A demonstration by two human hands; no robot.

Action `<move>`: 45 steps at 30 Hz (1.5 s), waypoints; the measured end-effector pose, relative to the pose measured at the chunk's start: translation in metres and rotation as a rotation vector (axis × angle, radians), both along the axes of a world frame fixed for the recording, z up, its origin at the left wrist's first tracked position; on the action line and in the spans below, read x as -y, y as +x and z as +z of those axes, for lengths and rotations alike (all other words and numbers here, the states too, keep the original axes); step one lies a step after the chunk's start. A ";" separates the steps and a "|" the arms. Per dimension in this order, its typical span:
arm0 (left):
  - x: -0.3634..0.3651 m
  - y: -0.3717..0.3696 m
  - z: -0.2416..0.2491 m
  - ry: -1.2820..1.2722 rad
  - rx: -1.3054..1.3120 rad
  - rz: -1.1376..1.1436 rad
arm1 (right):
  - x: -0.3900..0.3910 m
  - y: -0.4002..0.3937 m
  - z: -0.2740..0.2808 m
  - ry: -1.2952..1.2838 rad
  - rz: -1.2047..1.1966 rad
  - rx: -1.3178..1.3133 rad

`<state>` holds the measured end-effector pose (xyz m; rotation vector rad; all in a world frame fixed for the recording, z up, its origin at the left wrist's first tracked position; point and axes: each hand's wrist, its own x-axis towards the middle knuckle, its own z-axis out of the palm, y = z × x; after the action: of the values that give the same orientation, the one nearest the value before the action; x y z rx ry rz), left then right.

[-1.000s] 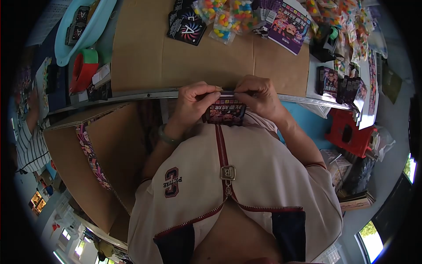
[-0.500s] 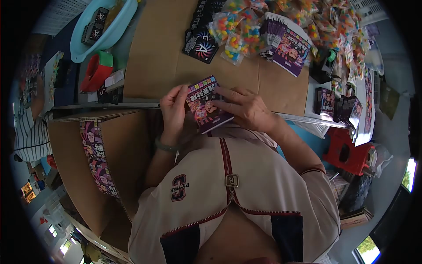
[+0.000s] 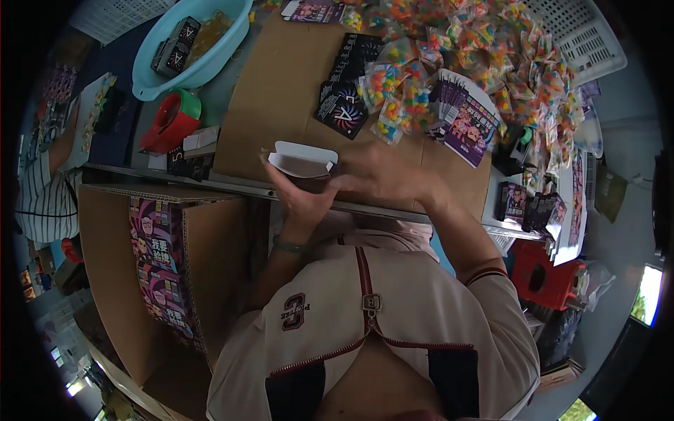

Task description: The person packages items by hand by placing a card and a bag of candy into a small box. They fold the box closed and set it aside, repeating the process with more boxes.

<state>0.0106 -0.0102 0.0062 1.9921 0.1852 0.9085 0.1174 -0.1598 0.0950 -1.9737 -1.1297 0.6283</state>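
My left hand holds a small printed carton upright near the table's front edge, fingers wrapped round it. The carton's top is open, with white flaps standing up and a hollow interior showing. My right hand is at the carton's right side, smeared by motion, so its fingers cannot be made out. Beyond it lie a fanned row of black cards or packs, clear bags of coloured candy and a stack of flat purple cartons.
A blue basin with black packs stands at the back left, beside a red tape dispenser. A large cardboard box is at my left. A white basket and a red stool are at right. Another person's striped sleeve shows far left.
The purple carton, flat-faced towards me before, is now upright with its top open. My right hand has moved off its front face to its right side. The view has shifted.
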 end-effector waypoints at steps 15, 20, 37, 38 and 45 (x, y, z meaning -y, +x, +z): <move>-0.004 -0.005 -0.008 -0.122 -0.061 -0.019 | 0.016 0.043 -0.025 -0.074 -0.667 0.887; -0.004 -0.002 -0.010 -0.073 -0.024 0.004 | -0.028 0.023 -0.035 -0.163 -0.496 0.700; -0.006 -0.004 -0.018 -0.044 -0.022 -0.029 | 0.003 0.054 -0.051 -0.149 -0.679 0.480; -0.007 -0.004 -0.018 -0.036 -0.031 -0.030 | 0.001 0.054 -0.045 -0.148 -0.679 0.480; -0.004 -0.002 -0.008 -0.053 -0.033 -0.024 | -0.037 0.048 -0.048 -0.205 -0.494 0.544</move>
<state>0.0082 -0.0059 -0.0022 1.9569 0.2012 0.8473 0.1656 -0.1231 0.0466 -2.5692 -0.8328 -0.0674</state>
